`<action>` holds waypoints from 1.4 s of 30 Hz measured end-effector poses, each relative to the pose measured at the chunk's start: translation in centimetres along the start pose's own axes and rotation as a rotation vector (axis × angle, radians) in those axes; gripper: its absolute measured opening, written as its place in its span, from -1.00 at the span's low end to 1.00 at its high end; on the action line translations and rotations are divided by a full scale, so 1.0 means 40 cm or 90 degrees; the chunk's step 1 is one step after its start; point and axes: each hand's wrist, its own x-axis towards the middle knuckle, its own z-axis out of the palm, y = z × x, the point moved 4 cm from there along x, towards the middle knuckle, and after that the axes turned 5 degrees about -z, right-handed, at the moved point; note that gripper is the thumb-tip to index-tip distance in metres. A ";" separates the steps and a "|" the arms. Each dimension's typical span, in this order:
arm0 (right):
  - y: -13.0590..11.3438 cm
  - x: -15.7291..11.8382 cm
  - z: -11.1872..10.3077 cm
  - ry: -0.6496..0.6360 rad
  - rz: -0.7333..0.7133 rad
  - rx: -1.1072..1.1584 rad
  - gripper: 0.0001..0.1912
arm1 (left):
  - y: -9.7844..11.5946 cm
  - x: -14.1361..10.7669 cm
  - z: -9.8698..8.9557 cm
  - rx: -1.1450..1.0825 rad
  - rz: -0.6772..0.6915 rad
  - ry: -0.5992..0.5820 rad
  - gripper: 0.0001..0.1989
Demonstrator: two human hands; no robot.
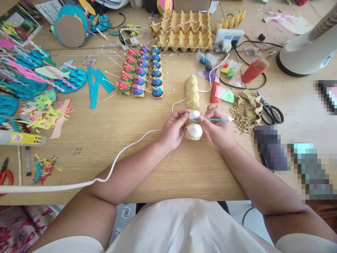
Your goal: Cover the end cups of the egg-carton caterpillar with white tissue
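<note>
A strip of egg-carton cups (192, 92) runs away from me at the table's centre, its far cups bare and yellowish. White material (195, 130) covers the top of the nearest cup, and another white patch (194, 115) sits on the cup behind it. My left hand (174, 128) grips the strip from the left, fingertips beside the second cup. In my right hand (217, 126) is a thin blue stick (217, 119), pinched between thumb and fingers, its left end at the white patch. A small white piece shows at the stick's right end.
Painted cup strips (140, 72) with pins stand behind, left of centre. Egg trays (184, 31) and a power strip (229, 36) lie farther back. Black scissors (272, 112), carton scraps (246, 109) and a red cup (254, 71) are right. A white cable (123, 151) crosses my left arm.
</note>
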 end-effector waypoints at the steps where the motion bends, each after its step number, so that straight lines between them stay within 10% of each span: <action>1: 0.002 0.000 0.000 -0.003 0.002 0.011 -0.58 | 0.000 0.000 0.000 0.003 0.000 0.001 -0.94; 42: 0.023 0.005 0.015 -0.001 0.096 0.167 -0.46 | 0.001 -0.010 0.009 0.017 -0.014 0.007 -0.93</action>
